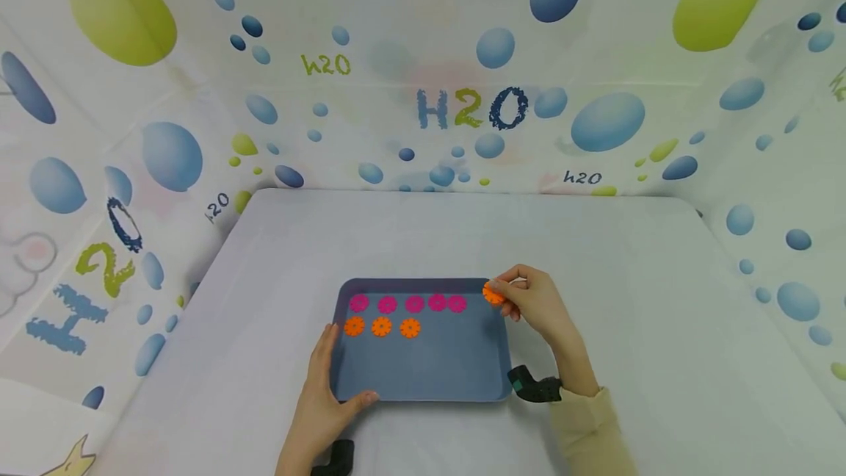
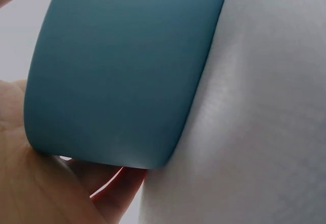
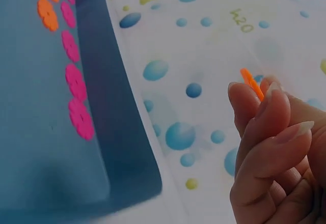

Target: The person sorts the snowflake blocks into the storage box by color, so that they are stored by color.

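A shallow blue-grey tray (image 1: 443,373) lies on the table. My left hand (image 1: 320,399) holds its near left corner, fingers along the left side and thumb at the front edge; in the left wrist view the tray wall (image 2: 117,81) fills the space beside the palm. Above the tray's far right corner, my right hand (image 1: 537,300) pinches an orange flower-shaped disc (image 1: 490,294), seen edge-on as a thin orange sliver (image 3: 250,81) in the right wrist view. Several pink flower discs (image 1: 414,304) form a row along the tray's far side. Three orange discs (image 1: 381,327) make a second row at left.
A white-covered table (image 1: 297,241) surrounds the tray. Behind and at the sides hangs a pale sheet (image 1: 396,94) printed with blue and green drops. A black device (image 1: 534,386) sits on the right wrist, close to the tray's right edge.
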A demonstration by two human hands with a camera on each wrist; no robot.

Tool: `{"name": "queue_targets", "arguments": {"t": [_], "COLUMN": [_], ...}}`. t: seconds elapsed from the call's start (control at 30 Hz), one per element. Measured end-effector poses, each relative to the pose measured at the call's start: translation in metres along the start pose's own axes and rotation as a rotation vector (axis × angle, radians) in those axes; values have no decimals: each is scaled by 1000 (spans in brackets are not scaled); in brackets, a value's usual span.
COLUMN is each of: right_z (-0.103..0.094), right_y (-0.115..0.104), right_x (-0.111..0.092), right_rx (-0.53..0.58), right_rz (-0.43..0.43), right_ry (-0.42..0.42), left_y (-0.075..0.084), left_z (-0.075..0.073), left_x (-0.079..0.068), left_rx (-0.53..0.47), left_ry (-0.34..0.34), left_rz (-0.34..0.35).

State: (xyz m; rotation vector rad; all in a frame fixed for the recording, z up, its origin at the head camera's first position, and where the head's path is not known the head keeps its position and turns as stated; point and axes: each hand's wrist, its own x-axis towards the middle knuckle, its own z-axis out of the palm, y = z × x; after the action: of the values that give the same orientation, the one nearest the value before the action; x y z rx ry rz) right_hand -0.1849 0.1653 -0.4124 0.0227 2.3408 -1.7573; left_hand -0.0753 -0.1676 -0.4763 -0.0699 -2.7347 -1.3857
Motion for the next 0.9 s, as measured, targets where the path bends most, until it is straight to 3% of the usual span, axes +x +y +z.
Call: {"name": "queue_targets", "arguments": {"t": [0.63,0.9], "right_z": [55,70], "right_y": [-4,1], "right_x": [26,30], "right_rx": [65,-13], "right_rz": [55,83], "right_ry": [-58,-49], "left_y": [1,0], "left_z": [1,1], "left_x": [1,1], "left_rx": [7,3], "left_ry": [14,18], "left_rz": [9,22]}}
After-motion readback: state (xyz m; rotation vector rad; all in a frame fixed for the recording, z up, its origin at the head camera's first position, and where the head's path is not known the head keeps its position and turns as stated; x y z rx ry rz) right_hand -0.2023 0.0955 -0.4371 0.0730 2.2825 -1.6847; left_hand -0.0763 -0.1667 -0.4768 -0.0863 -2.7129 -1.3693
